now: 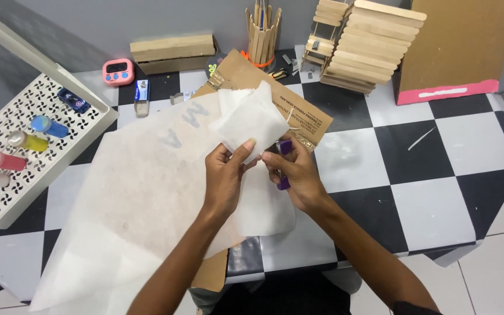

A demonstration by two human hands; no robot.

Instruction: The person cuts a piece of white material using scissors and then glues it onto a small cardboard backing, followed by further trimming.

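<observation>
Head view: your left hand (224, 175) pinches a white paper piece (246, 119). At its 3 o'clock, your right hand (296, 172) grips purple scissors (285, 149) over cardboard (298, 114).

Two hands (224, 175) (296, 175) — four paint bottles (24, 141), maybe; one pink timer (118, 71); one white rack (59, 125).

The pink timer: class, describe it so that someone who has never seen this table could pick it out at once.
Start at the checkered table and go to its far left edge by the grey wall. Left of the long wooden block, beyond the white perforated tray, sits the pink timer. It alone is small, rounded, pink, with a dark screen.
</observation>
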